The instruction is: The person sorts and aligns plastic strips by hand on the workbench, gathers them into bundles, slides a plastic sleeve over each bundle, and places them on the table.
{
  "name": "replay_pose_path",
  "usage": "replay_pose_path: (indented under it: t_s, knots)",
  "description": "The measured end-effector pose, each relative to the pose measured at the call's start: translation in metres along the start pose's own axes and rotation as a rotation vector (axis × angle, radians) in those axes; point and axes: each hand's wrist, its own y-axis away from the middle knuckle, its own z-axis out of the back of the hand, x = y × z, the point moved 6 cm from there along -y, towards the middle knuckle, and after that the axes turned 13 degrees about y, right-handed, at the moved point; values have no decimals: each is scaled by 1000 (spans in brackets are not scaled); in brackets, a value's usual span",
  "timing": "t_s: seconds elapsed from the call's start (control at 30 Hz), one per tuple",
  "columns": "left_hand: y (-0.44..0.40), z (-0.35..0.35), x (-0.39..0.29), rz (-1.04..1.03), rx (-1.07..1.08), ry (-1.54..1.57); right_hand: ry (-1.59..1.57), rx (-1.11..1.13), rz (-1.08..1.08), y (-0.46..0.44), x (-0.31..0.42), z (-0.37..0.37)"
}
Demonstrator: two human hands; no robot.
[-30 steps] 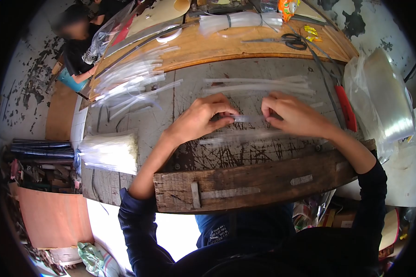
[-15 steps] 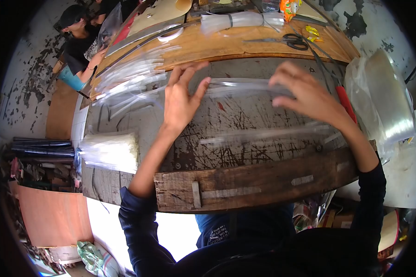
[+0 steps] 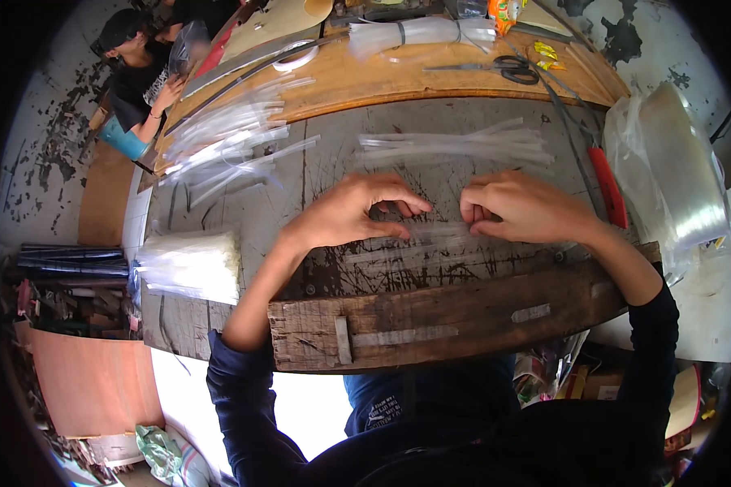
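Observation:
My left hand (image 3: 365, 213) hovers over the middle of the worn grey work surface, thumb and fingers apart in a loose curve, with nothing visible between them. Facing it, my right hand (image 3: 524, 209) has its fingers bent, the thumb a little apart from them. Under and between both hands lie thin clear plastic strips (image 3: 439, 242), blurred and hard to separate from the surface. The right thumb is close to these strips; whether it touches them I cannot tell. Farther back, beyond both hands, rests a loose pile of clear strips (image 3: 455, 146).
A scarred wooden beam (image 3: 479, 312) edges the near side. Left are more clear strips (image 3: 227, 134) and a thick bundle (image 3: 191, 266). Scissors (image 3: 516, 70), a tape roll (image 3: 296, 57) and a tied bundle (image 3: 422, 35) lie behind. A red-handled tool (image 3: 607, 187) lies right. Another person (image 3: 142, 77) sits back left.
Both hands have come away from the back pile of strips and moved nearer to me, closer together, over the near strips. The back pile now lies uncovered.

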Motion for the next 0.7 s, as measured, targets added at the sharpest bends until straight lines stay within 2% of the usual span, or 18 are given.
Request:
replay_pose_path:
  t_s: [0.27,0.4,0.47,0.57,0.7]
  knots:
    - [2,4,3,-8,-76,47,-16,-120,-63,-3,-5,3]
    - [2,2,-1,-40,-48,-44,7,-107,8,-3,0,3]
    - [2,3,-3,-55,-56,-48,-34,-25,-14,-5,0,1]
    - [1,4,-4,-37,-71,-42,46,-121,53,-6,-3,-1]
    - [2,1,0,-41,-83,-24,28,-129,10,-5,-4,-4]
